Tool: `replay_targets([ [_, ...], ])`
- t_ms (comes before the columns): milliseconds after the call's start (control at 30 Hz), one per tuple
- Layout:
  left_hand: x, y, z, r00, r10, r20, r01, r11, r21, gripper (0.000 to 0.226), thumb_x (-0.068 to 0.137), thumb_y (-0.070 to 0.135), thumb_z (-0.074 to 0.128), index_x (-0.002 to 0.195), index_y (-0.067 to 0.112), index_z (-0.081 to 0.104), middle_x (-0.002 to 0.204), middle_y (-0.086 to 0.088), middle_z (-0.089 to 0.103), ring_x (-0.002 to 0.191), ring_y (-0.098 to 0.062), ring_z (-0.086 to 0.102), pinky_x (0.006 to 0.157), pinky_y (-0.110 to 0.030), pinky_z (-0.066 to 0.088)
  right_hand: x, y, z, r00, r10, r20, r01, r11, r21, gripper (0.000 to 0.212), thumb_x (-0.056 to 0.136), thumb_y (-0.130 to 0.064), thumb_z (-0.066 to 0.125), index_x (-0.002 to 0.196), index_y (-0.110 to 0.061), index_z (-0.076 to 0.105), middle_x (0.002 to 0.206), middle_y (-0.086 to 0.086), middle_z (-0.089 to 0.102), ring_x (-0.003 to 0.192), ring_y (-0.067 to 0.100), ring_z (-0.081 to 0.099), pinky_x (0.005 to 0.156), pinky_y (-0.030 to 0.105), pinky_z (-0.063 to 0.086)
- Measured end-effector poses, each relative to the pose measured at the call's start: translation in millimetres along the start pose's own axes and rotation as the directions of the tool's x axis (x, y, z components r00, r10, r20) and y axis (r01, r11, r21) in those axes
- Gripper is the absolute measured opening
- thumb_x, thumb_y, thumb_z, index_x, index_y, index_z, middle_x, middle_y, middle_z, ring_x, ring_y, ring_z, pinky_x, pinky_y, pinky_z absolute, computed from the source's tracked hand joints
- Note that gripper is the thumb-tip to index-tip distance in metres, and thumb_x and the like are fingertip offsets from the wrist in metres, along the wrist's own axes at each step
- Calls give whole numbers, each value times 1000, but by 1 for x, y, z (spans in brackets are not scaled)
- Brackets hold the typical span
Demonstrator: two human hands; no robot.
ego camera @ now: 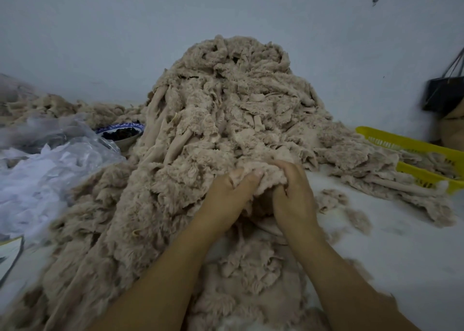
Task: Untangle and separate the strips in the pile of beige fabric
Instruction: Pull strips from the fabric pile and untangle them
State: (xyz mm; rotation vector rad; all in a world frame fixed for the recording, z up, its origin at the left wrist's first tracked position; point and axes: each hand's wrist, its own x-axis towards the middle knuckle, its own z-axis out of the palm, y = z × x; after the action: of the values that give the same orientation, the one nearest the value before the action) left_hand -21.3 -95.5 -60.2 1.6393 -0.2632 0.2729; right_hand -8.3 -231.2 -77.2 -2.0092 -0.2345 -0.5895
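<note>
Working clump of strips [270,173] sits at the pile of beige fabric's [226,109] near foot. I see left hand [223,197] and right hand [295,195] side by side, fingers of both curled tight into it; neither is nearer. Strips seem to run up-slope, away from the fingers, so I'd pull toward me. Worktop [401,242] and yellow basket [414,146] lie right of the pile.

Fuzzy, frayed matt beige fabric pile [226,109], crinkled glossy clear plastic sheeting [50,154], yellow slotted plastic basket [411,144]
</note>
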Motion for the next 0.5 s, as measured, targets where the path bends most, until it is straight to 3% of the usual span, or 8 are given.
replay_targets([
  [67,4,4,-5,989,-146,5,140,938,-316,20,83,30,74,83,11,79,87,-18,74,79,-26,73,70,-39,60,2,4,0,991,133,17,-133,991,-3,33,89,1,46,109,-24,54,107,4,56,92,20,51,69,28,37],
  [133,8,9,-13,963,-252,97,260,774,-577,15,74,23,74,79,11,80,90,-13,75,81,-21,74,68,-31,60,3,9,-1,971,237,39,-238,971,10,29,91,-1,45,101,-28,52,88,2,58,67,16,47,52,27,31],
  [233,13,10,-28,960,-262,102,244,594,-767,21,74,21,67,82,7,80,103,-16,74,91,-25,73,81,-36,60,7,18,-7,948,318,-33,-315,947,66,25,98,-8,42,87,-28,50,65,0,49,47,9,36,45,25,27],
  [300,15,8,-37,965,-246,92,217,549,-807,24,74,22,66,86,5,80,110,-17,72,97,-29,72,93,-45,55,9,23,-10,929,366,-63,-356,925,132,23,100,-9,41,93,-25,56,63,2,50,40,6,34,39,22,27],
  [367,16,5,-38,960,-254,117,243,554,-796,14,74,21,67,77,8,72,94,-12,69,87,-26,70,97,-46,52,11,25,-8,917,393,-65,-379,912,157,20,102,-15,41,99,-22,59,63,3,51,37,6,34,35,17,24],
  [400,16,3,-37,955,-271,119,261,586,-767,11,76,21,66,71,11,67,83,-8,65,77,-22,67,90,-42,54,11,25,-6,912,405,-67,-390,905,169,19,104,-20,41,102,-23,59,63,2,50,39,6,34,37,18,26],
  [433,16,3,-34,948,-307,88,283,678,-678,16,80,24,66,68,14,64,74,-4,64,68,-19,65,77,-35,57,12,25,-5,904,421,-67,-402,894,195,18,105,-25,41,105,-25,59,63,2,50,44,9,37,41,20,29],
  [500,18,2,-27,936,-344,-74,315,914,-256,23,89,39,64,73,23,69,70,3,71,61,-12,66,56,-26,52,12,21,-5,897,437,-60,-408,874,263,17,105,-32,43,112,-29,58,67,2,52,54,15,43,50,27,36],
])
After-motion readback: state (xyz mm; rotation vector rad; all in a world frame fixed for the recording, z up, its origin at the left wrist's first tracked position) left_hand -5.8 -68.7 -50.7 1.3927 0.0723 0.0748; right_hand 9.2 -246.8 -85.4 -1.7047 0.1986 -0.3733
